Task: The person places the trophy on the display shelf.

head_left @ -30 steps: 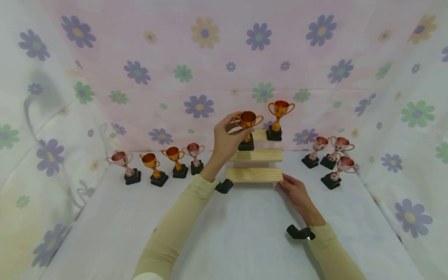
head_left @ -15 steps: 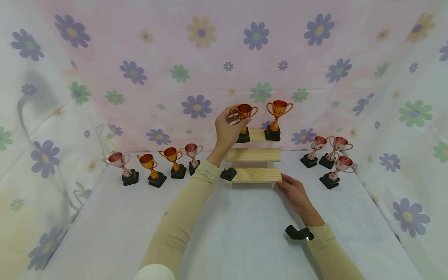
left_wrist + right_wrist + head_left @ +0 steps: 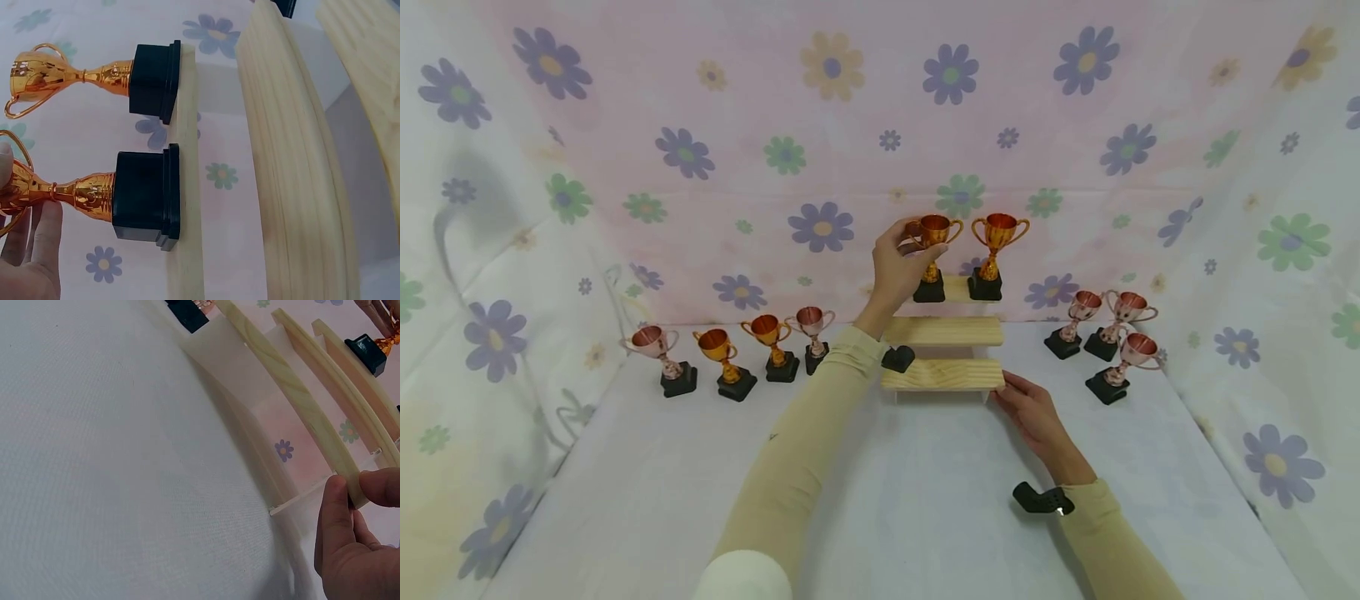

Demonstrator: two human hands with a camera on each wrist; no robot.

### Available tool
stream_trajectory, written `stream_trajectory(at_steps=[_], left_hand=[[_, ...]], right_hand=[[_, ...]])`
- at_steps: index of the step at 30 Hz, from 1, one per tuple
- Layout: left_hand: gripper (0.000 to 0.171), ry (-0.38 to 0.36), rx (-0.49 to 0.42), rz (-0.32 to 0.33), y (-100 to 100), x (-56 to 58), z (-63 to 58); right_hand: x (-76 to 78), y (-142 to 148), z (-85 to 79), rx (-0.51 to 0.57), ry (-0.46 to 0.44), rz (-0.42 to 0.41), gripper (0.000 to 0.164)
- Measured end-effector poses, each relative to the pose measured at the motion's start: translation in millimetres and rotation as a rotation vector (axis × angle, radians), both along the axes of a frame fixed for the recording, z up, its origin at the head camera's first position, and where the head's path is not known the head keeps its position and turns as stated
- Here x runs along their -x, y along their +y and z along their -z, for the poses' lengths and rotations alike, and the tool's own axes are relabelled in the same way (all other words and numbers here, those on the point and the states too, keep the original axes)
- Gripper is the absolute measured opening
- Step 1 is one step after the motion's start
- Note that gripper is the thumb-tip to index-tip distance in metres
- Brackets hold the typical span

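Note:
My left hand [image 3: 901, 265] holds a gold trophy cup [image 3: 931, 271] by its bowl, over the top step of a three-step wooden stand [image 3: 943, 332]. In the left wrist view the black base [image 3: 145, 197] of this trophy sits against the top board [image 3: 187, 262], upright. A second gold trophy [image 3: 997, 250] stands beside it at the right end of that step, a small gap between them. With thumb and fingers my right hand [image 3: 1033, 421] pinches the right end of the lowest board [image 3: 312, 419], as the right wrist view shows.
On the left of the white-covered table [image 3: 925, 500] stand two pink trophies [image 3: 658, 358] and two gold trophies [image 3: 718, 362]. Several pink trophies [image 3: 1126, 367] are grouped at the right. A flowered cloth [image 3: 880, 167] hangs behind the stand.
My left hand has raised the gold trophy from in front of the top step onto that level, then shifted it slightly right, closer to the other one. My right hand has kept its place.

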State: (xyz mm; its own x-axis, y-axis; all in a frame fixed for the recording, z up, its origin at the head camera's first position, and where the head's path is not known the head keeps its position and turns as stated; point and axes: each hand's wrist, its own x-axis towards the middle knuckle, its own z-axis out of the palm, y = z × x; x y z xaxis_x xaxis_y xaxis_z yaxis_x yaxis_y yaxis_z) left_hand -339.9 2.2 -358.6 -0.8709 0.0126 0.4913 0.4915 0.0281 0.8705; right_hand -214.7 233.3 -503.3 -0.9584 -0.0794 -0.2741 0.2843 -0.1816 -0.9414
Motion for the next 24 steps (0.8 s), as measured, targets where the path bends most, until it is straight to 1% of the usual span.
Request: stream_trajectory(at_steps=[4,11,18,24], left_hand=[[0.044,-0.012,0.003,0.018,9.0,2.8,-0.6],[0.046,-0.019,-0.013,0.012,18.8,8.6,1.4],[0.044,-0.053,0.0,0.001,21.1,7.2,-0.2],[0.044,-0.06,-0.001,0.014,23.1,7.0,0.2]], right_hand=[[-0.8,-0.1,-1.4,0.0,0.003,0.001,0.055],[-0.7,-1.6,-2.5,-0.021,-0.003,0.003,0.055],[0.4,0.2,-1.9,-0.011,-0.025,-0.003,0.055],[-0.1,1.5,-2.0,-0.02,-0.036,-0.004,0.055]])
